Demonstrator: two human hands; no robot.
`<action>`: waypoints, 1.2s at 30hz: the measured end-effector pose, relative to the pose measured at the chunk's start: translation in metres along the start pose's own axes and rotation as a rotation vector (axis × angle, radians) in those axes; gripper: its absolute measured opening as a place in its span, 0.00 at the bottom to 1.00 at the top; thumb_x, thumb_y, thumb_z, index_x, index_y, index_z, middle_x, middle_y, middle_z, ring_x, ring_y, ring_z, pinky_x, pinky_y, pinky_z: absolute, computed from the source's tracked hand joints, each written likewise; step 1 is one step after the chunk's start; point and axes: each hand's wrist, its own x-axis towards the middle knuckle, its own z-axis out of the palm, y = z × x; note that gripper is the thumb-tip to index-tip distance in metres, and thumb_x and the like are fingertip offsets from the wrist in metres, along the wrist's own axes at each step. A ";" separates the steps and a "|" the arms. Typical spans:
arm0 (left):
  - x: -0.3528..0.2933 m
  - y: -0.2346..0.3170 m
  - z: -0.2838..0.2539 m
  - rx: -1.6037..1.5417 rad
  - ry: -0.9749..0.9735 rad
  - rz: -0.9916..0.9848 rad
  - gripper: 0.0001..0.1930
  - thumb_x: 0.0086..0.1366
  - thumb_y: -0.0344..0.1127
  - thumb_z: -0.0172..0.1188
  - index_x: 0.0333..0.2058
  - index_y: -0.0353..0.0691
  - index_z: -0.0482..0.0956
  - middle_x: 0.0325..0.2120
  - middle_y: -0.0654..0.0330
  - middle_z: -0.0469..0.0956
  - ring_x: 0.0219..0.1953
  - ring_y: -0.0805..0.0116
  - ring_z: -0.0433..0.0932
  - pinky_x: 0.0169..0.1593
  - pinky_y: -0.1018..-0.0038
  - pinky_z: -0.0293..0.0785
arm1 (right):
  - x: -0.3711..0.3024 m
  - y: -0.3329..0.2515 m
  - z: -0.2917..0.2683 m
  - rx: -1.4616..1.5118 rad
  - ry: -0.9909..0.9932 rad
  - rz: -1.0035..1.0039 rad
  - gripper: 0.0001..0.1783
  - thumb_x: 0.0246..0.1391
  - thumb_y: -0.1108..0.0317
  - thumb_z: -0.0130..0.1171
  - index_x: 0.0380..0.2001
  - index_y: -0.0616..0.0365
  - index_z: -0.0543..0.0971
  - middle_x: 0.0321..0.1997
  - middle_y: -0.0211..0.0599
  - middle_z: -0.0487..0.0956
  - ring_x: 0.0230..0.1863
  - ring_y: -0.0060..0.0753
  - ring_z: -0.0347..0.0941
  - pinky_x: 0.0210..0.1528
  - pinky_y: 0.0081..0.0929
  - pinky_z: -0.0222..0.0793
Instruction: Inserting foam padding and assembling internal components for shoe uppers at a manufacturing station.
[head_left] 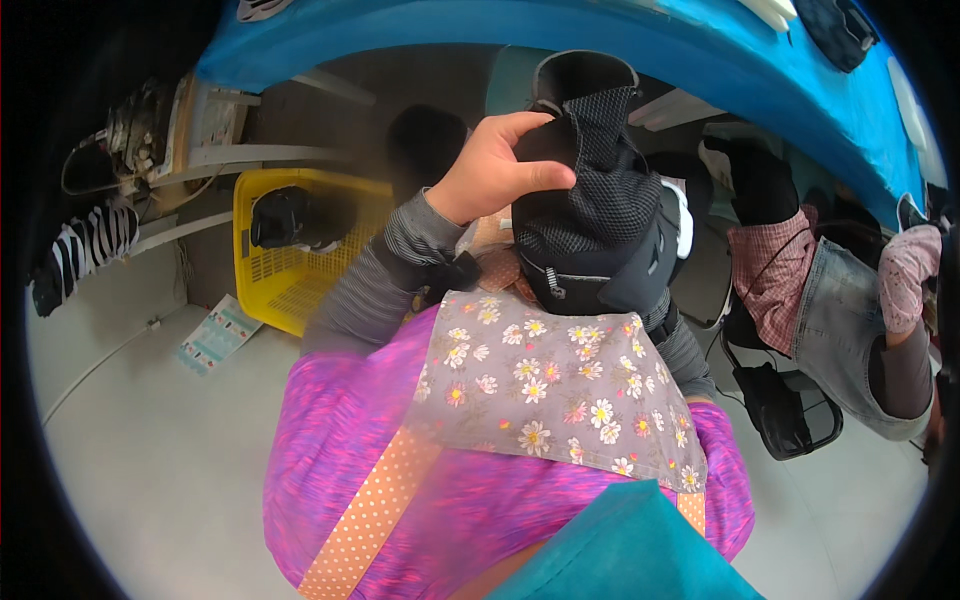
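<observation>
Pale grey floor [150,440] spreads beneath a blue-covered counter [430,22] that curves across the top of the view. At far left, a black-and-white striped piece [100,245] hangs by a shelf frame [225,154]. Below it to the right, a printed sheet [218,335] lies on the floor, just beside a yellow basket [243,240] with a black item [280,217] inside. In the middle, above the flowered apron [550,400] on the person's lap, a black mesh article [590,210] is held upright, its open end up and a small pull low on its front. Of the hands, the left hand [495,165] grips its upper left side, thumb and forefinger pressing on it a little apart. The right hand is hidden behind the article, so its state cannot be told; its striped sleeve [688,358] shows. At right, a co-worker in a checked top [775,270] sits near a black chair [770,405].
</observation>
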 end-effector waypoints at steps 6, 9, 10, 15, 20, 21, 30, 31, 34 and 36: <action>-0.006 -0.010 -0.007 0.036 -0.027 0.013 0.22 0.54 0.29 0.73 0.48 0.32 0.79 0.41 0.64 0.82 0.41 0.76 0.78 0.48 0.77 0.75 | -0.006 -0.001 -0.001 -0.002 -0.014 0.012 0.26 0.56 0.68 0.59 0.59 0.59 0.70 0.58 0.40 0.73 0.61 0.39 0.69 0.62 0.31 0.64; -0.003 -0.004 -0.016 -0.001 -0.209 -0.109 0.23 0.55 0.28 0.71 0.50 0.32 0.78 0.42 0.63 0.81 0.43 0.75 0.77 0.51 0.76 0.74 | -0.004 -0.003 0.001 -0.006 -0.015 0.008 0.26 0.56 0.68 0.59 0.59 0.59 0.70 0.58 0.40 0.73 0.61 0.39 0.69 0.62 0.31 0.64; -0.002 -0.001 -0.017 -0.003 -0.207 -0.106 0.23 0.55 0.28 0.71 0.50 0.32 0.78 0.42 0.63 0.81 0.43 0.75 0.77 0.51 0.76 0.74 | -0.003 -0.001 0.000 -0.005 -0.016 0.007 0.26 0.56 0.68 0.59 0.59 0.59 0.70 0.58 0.41 0.73 0.61 0.39 0.69 0.62 0.31 0.64; 0.008 0.011 -0.013 -0.067 -0.139 -0.217 0.24 0.61 0.36 0.66 0.54 0.32 0.75 0.48 0.59 0.79 0.48 0.70 0.77 0.55 0.72 0.71 | 0.000 -0.001 0.000 -0.019 -0.014 0.007 0.26 0.56 0.69 0.59 0.58 0.59 0.70 0.58 0.41 0.73 0.61 0.39 0.69 0.62 0.31 0.64; 0.012 0.005 0.001 0.112 0.083 -0.192 0.14 0.67 0.39 0.63 0.41 0.32 0.81 0.34 0.66 0.81 0.36 0.78 0.78 0.44 0.81 0.73 | 0.009 0.003 0.005 -0.027 -0.026 -0.006 0.26 0.56 0.69 0.59 0.58 0.59 0.70 0.57 0.41 0.73 0.60 0.39 0.69 0.62 0.31 0.64; 0.014 0.002 0.007 0.127 0.128 -0.116 0.13 0.67 0.39 0.63 0.33 0.32 0.82 0.23 0.69 0.78 0.28 0.82 0.73 0.32 0.81 0.70 | 0.008 0.003 0.004 -0.023 -0.027 -0.002 0.26 0.56 0.69 0.59 0.58 0.59 0.71 0.57 0.41 0.73 0.60 0.39 0.69 0.62 0.31 0.64; 0.021 -0.013 0.013 0.897 0.052 0.046 0.18 0.66 0.43 0.60 0.26 0.31 0.73 0.18 0.47 0.71 0.20 0.50 0.67 0.26 0.66 0.65 | -0.003 0.000 -0.007 -0.011 0.011 0.032 0.25 0.56 0.70 0.59 0.57 0.59 0.71 0.57 0.41 0.74 0.60 0.39 0.69 0.61 0.31 0.64; 0.021 -0.015 0.013 0.944 0.060 0.119 0.18 0.66 0.43 0.60 0.27 0.31 0.74 0.18 0.47 0.71 0.20 0.52 0.68 0.26 0.67 0.66 | -0.002 0.001 -0.006 -0.012 0.012 0.032 0.25 0.56 0.70 0.59 0.57 0.59 0.71 0.57 0.41 0.74 0.60 0.39 0.69 0.61 0.31 0.64; 0.018 -0.009 0.016 0.931 0.079 0.129 0.17 0.67 0.43 0.60 0.29 0.31 0.76 0.19 0.49 0.72 0.20 0.55 0.70 0.27 0.68 0.67 | -0.003 0.002 -0.008 -0.011 0.014 0.037 0.25 0.56 0.70 0.59 0.57 0.59 0.71 0.57 0.41 0.74 0.60 0.39 0.70 0.61 0.31 0.64; 0.018 -0.007 0.016 0.876 0.104 0.071 0.17 0.67 0.43 0.59 0.30 0.32 0.77 0.19 0.49 0.73 0.20 0.57 0.71 0.28 0.69 0.67 | -0.004 0.002 -0.006 -0.008 0.008 0.036 0.25 0.56 0.71 0.59 0.57 0.59 0.71 0.56 0.41 0.74 0.60 0.39 0.70 0.61 0.31 0.65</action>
